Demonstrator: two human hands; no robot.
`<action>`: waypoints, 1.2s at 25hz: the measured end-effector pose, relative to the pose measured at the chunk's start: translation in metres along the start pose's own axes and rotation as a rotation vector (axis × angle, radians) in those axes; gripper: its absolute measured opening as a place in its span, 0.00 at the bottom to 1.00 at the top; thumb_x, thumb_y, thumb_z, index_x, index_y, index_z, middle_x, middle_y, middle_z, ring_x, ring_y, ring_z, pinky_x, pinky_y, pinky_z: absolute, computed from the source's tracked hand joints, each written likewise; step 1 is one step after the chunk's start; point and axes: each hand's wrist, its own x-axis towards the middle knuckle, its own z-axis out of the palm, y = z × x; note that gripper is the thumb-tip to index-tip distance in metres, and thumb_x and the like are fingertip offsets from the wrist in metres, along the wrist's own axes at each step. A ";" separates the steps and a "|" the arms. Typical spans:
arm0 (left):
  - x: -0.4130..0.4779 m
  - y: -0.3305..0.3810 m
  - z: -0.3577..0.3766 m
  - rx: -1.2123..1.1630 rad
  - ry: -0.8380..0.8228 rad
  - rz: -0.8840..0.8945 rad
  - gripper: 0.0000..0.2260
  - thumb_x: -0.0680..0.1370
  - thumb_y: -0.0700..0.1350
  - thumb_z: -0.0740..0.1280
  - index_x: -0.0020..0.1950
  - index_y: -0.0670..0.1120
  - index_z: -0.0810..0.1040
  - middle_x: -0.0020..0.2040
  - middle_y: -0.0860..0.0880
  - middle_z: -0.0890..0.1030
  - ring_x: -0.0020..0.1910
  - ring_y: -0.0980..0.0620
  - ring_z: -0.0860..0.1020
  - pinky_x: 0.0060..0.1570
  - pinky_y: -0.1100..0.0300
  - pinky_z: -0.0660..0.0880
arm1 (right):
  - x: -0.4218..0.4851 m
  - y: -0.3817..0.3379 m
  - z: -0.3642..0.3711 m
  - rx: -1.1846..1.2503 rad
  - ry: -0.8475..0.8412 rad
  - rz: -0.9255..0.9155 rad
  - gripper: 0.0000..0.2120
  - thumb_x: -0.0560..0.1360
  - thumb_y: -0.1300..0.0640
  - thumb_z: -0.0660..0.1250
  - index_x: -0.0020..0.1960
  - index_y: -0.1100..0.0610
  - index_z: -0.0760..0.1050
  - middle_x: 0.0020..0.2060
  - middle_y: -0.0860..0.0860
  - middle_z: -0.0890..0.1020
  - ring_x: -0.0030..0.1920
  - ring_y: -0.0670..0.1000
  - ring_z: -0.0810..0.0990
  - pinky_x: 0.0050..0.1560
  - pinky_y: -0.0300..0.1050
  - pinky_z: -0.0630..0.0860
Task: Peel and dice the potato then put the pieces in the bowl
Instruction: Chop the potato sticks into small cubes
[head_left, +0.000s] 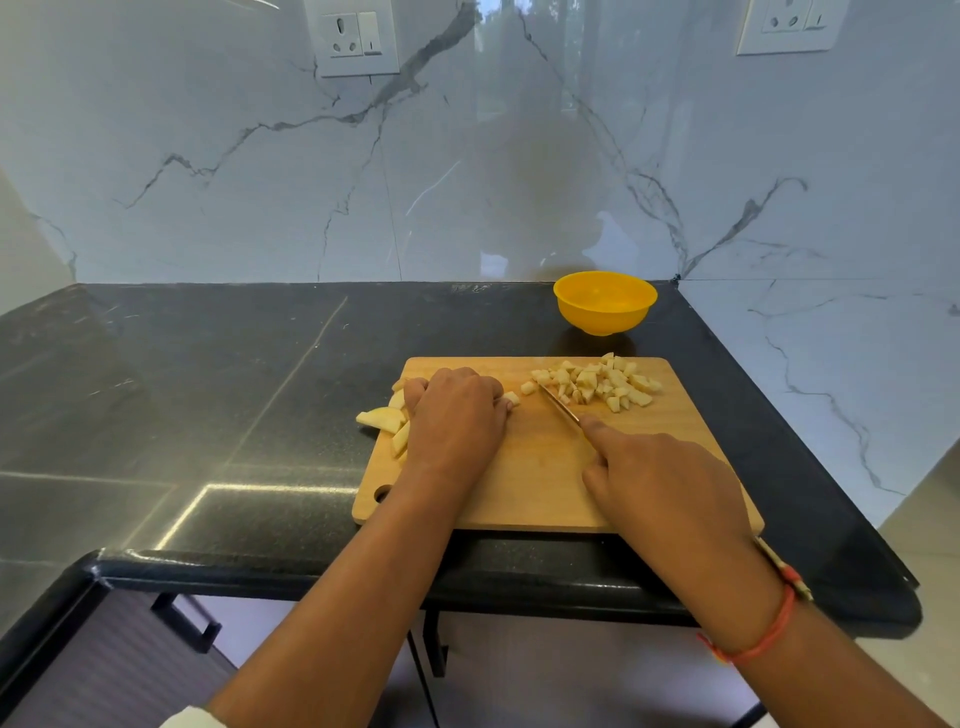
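A wooden cutting board (524, 483) lies on the black counter. My left hand (454, 415) is curled over potato strips at the board's left part, and a cut end (511, 398) pokes out by its fingertips. Beside it, more potato slices (383, 419) hang over the board's left edge. My right hand (660, 486) grips a knife (560, 408), forefinger laid along the blade's back, with the tip pointing at a heap of diced potato (597, 387) on the board's far right. The yellow bowl (605, 304) stands behind the board near the wall and looks empty.
The black stone counter (208, 395) stretches to the left of the board. A marble wall rises behind, and another closes off the right side by the bowl. The counter's front edge runs just below the board, with cabinet handles (187, 623) underneath.
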 end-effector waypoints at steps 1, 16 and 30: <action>-0.001 0.000 0.000 -0.006 0.003 -0.001 0.11 0.81 0.56 0.63 0.49 0.54 0.84 0.45 0.55 0.81 0.47 0.54 0.75 0.52 0.53 0.63 | 0.003 0.001 0.000 0.010 -0.005 0.020 0.23 0.81 0.45 0.49 0.76 0.37 0.56 0.33 0.44 0.72 0.32 0.45 0.71 0.32 0.44 0.74; -0.003 0.000 -0.006 -0.179 0.021 -0.103 0.11 0.78 0.53 0.69 0.59 0.54 0.75 0.45 0.58 0.82 0.51 0.55 0.78 0.57 0.54 0.60 | 0.023 -0.036 0.003 0.216 -0.068 -0.005 0.23 0.79 0.42 0.53 0.74 0.38 0.62 0.36 0.42 0.72 0.36 0.44 0.73 0.35 0.43 0.75; -0.004 -0.005 -0.004 -0.209 0.000 -0.110 0.14 0.78 0.54 0.69 0.62 0.55 0.74 0.47 0.58 0.82 0.51 0.56 0.78 0.57 0.53 0.60 | -0.015 -0.016 -0.018 0.113 0.064 -0.045 0.22 0.79 0.43 0.53 0.73 0.37 0.63 0.27 0.43 0.71 0.27 0.44 0.70 0.25 0.38 0.66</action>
